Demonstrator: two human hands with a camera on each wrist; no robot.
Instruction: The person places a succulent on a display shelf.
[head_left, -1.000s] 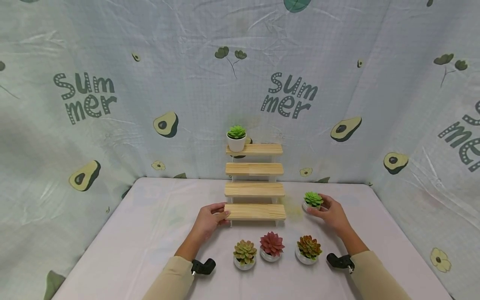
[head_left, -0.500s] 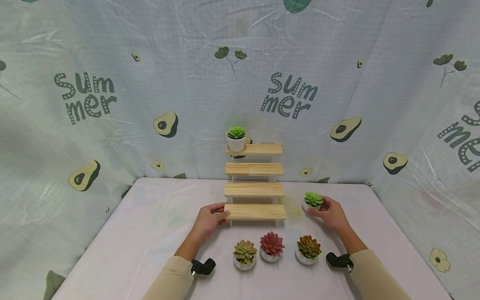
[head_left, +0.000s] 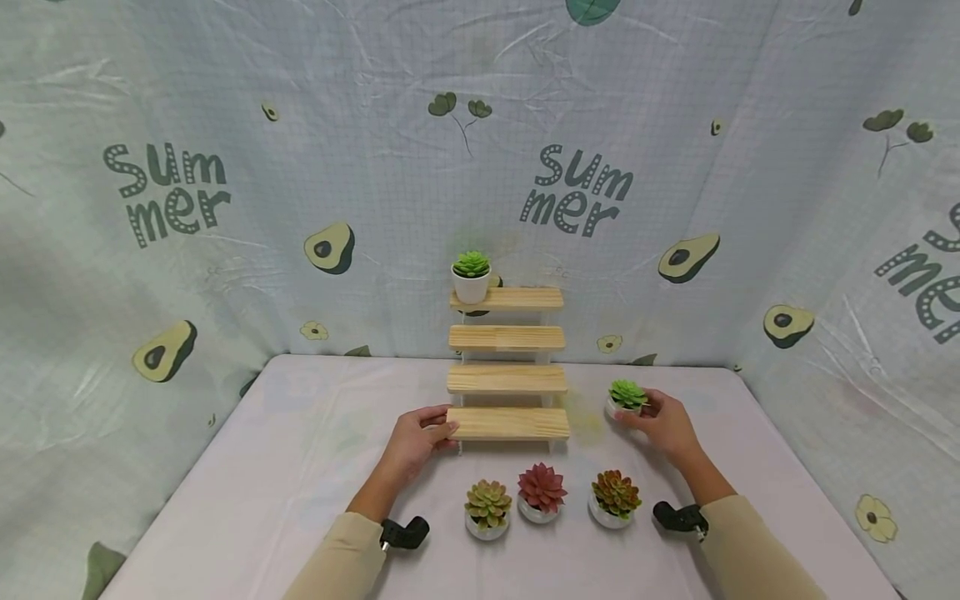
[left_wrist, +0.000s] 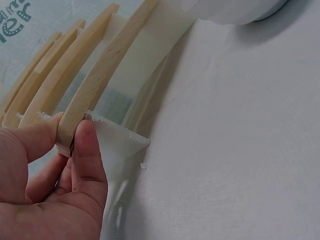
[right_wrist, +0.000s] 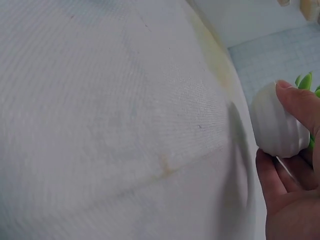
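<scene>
My left hand (head_left: 412, 443) pinches the left end of the lowest wooden board of a tiered shelf (head_left: 510, 423); thumb and fingers lie on either side of that board (left_wrist: 95, 82) in the left wrist view. To the right of the shelf, my right hand (head_left: 667, 423) grips a small bright green potted succulent (head_left: 627, 395). Its ribbed white pot (right_wrist: 280, 122) sits between thumb and fingers in the right wrist view, where the leaves are mostly hidden behind the hand. A shadow shows on the cloth beside the pot.
A green succulent in a taller white pot (head_left: 471, 287) stands on the top board's left end. In front of the shelf are a yellow-green succulent (head_left: 487, 504), a red one (head_left: 542, 488) and an orange-brown one (head_left: 616, 493). Behind hangs a printed curtain (head_left: 420, 183).
The green succulent in my right hand has risen very slightly. My left hand keeps its hold on the shelf, and the head view has shifted a little.
</scene>
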